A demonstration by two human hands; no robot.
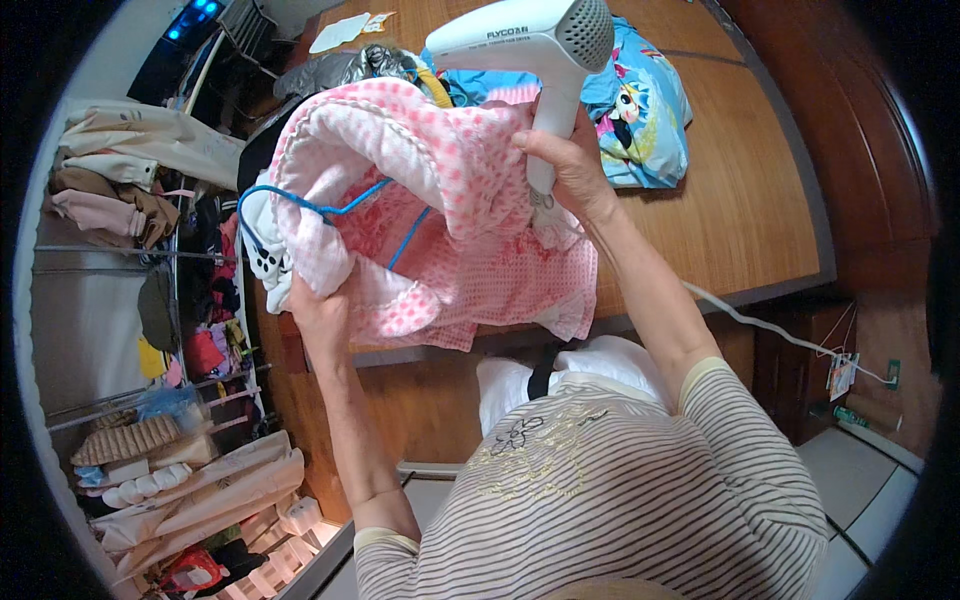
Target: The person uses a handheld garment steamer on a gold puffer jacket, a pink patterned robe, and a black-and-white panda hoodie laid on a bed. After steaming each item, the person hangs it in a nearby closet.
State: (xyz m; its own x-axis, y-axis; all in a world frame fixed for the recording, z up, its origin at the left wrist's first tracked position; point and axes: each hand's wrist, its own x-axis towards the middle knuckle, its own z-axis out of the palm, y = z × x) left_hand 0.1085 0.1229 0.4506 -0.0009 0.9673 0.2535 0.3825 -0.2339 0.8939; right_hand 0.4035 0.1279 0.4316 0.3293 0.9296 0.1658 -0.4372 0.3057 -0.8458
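A white FLYCO hair dryer (pixel 510 49) is upright in my right hand (pixel 570 161), which wraps its handle. The nozzle points left, above a pink and white hooded garment (pixel 487 172) with a spotted pattern. My left hand (pixel 322 307) grips the garment's pale lining at its lower left edge. Inside the hood opening shows a blue clothes hanger (pixel 300 201), its hook sticking out to the left. The lower part of the garment hangs over the table's front edge. Behind my right hand, part of the garment's upper right side is hidden.
On the wooden table (pixel 750 217) lie a blue cartoon-print cloth bundle (pixel 637 112), a shiny grey garment (pixel 337 71) and a white paper (pixel 339 33). A white cord (pixel 765 326) runs right to a wall socket (pixel 892 373). At left stand shelves (pixel 112 247) with clothes.
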